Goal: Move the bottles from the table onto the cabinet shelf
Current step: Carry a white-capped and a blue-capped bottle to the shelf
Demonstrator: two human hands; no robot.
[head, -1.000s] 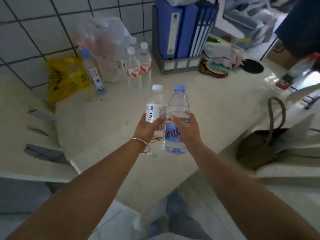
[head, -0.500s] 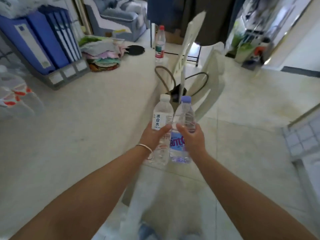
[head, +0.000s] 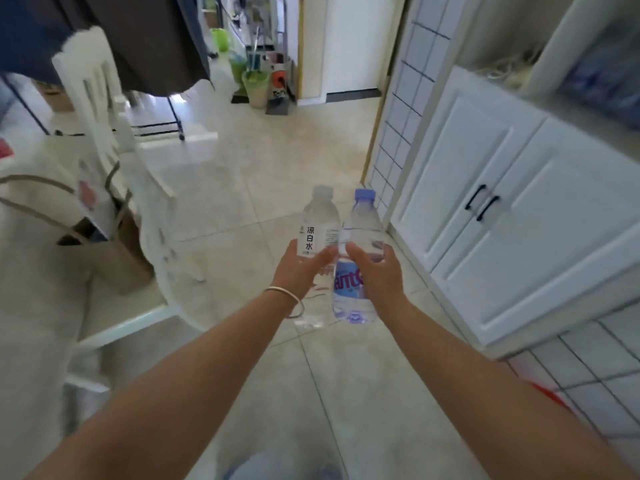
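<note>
My left hand [head: 300, 268] grips a clear water bottle with a white cap and white label [head: 319, 223], held upright over the tiled floor. Beside it and touching, my right hand [head: 375, 268] grips a clear bottle with a blue cap and blue label [head: 360, 220], also upright. A white cabinet [head: 512, 216] with two doors and black handles stands to the right; its top surface [head: 588, 109] shows at the upper right. The table [head: 20, 271] lies at the left edge.
A white chair [head: 100, 109] and a brown bag [head: 104, 244] sit at the left by the table. A dark cloth on a rack [head: 145, 46] hangs at the top left. Bins and clutter [head: 256, 81] stand at the far end of the tiled floor.
The view has swung right, away from the table and towards the white cabinet. Both hands still hold the two bottles together in front of me.
</note>
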